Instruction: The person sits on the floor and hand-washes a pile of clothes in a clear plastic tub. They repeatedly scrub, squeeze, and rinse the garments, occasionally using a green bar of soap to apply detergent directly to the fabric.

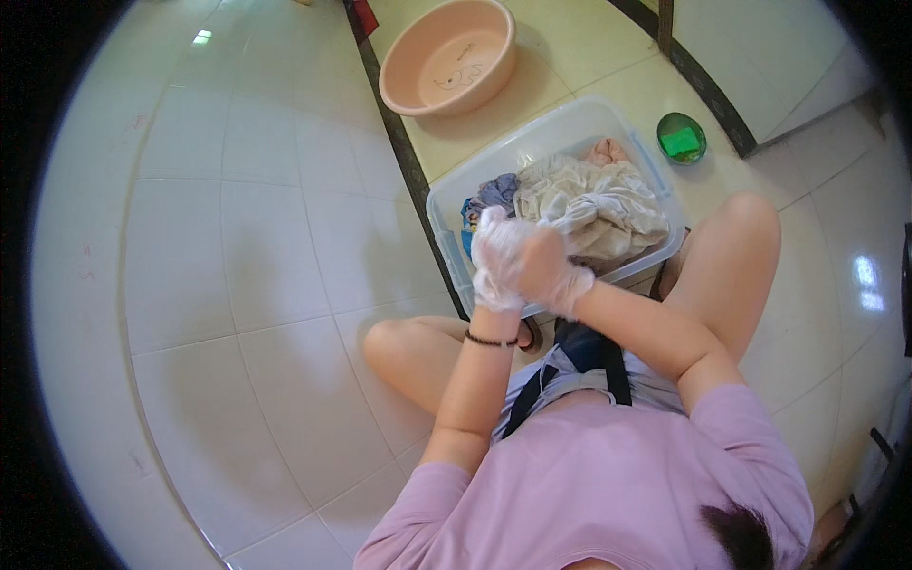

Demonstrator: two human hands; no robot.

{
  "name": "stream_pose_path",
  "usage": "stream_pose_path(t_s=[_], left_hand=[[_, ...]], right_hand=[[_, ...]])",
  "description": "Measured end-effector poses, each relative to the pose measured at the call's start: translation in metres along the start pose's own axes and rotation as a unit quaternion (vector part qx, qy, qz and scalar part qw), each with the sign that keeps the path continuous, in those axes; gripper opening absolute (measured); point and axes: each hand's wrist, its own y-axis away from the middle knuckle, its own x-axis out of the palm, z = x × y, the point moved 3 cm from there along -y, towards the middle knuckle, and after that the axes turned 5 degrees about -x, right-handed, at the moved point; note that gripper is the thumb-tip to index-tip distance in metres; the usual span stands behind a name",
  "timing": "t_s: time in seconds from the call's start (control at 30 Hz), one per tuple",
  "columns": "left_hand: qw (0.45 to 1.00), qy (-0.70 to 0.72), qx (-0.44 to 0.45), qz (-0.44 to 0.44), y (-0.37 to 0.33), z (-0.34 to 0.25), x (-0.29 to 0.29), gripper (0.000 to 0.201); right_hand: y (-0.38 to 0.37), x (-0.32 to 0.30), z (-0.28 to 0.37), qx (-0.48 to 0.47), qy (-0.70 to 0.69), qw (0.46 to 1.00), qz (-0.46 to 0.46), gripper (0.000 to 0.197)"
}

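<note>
Both hands wear thin see-through gloves and are pressed together over the near left part of a clear plastic tub (pixel 446 255). My left hand (pixel 499 249) is closed, its fingers up against the right one. Blurred a little by motion, my right hand (pixel 549 266) is curled with its knuckles up. What lies between the two hands is hidden. Just beyond them a heap of crumpled whitish cloth (pixel 608 214) fills much of the tub. A grey-blue cloth (pixel 497 193) and a bright blue piece (pixel 466 228) lie at the tub's left side, a peach cloth (pixel 606 152) at the far side.
A round pink basin (pixel 404 71) stands beyond the tub to the left. Right of the tub sits a dark oval dish (pixel 698 152) holding a green bar (pixel 680 142). My bent knees flank the tub. A dark strip (pixel 404 157) crosses the tiled floor (pixel 271 266).
</note>
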Motion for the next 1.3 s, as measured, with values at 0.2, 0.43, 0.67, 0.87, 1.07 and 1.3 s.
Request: stream_pose_path(t_s=[0.2, 0.43, 0.67, 0.87, 1.07, 1.3], left_hand=[[0.927, 0.298, -0.226, -0.003, 0.018, -0.016, 0.031, 0.038], [0.91, -0.33, -0.203, 0.147, 0.016, -0.057, 0.021, 0.037], [0.93, 0.312, -0.194, 0.018, 0.02, -0.083, -0.008, 0.041], [0.956, 0.273, -0.09, 0.052, 0.022, -0.096, -0.029, 0.045], [0.973, 0.207, -0.095, 0.026, 0.021, -0.077, -0.008, 0.044], [0.889, 0.411, -0.131, 0.154, -0.01, -0.024, 0.011, 0.031]], right_hand=[[-0.016, -0.014, -0.059, 0.154, -0.086, 0.982, 0.068, 0.036], [-0.016, -0.005, -0.093, 0.421, -0.631, 0.651, 0.028, 0.032], [-0.014, -0.038, -0.091, 0.212, -0.387, 0.843, 0.306, 0.035], [-0.006, -0.029, -0.108, 0.223, -0.396, 0.849, 0.268, 0.044], [-0.042, -0.072, -0.059, 0.176, -0.657, 0.729, -0.075, 0.033], [-0.026, -0.037, 0.029, 0.038, -0.24, 0.97, -0.007, 0.023]])
